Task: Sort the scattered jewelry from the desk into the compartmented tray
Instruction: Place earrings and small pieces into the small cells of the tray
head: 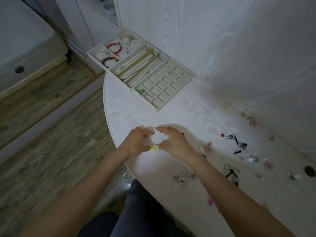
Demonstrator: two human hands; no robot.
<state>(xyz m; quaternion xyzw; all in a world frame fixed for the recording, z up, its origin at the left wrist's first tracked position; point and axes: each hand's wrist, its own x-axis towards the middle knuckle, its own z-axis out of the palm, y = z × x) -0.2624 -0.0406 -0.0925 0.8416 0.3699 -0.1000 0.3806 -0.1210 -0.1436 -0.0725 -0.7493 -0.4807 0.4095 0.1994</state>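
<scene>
The cream compartmented tray (159,109) sits at the desk's far left corner. Its left section holds bead bracelets (114,48), its middle section holds chains, and its right grid has a green piece (141,91) in one cell. Both my hands hover over the desk's near left edge. The fingers of my left hand (137,142) are curled, and those of my right hand (175,142) are spread. A small yellow-and-white piece (154,148) sits between the two thumb tips. Blur hides whether either hand grips it. Scattered jewelry (236,142) lies to the right.
The white desk (130,113) has a curved left edge with wood floor (51,151) beyond. A white wall panel (239,48) rises behind it. More small pieces lie along the wall (249,119) and near my right forearm (230,173). A dark round hole (309,171) marks the far right.
</scene>
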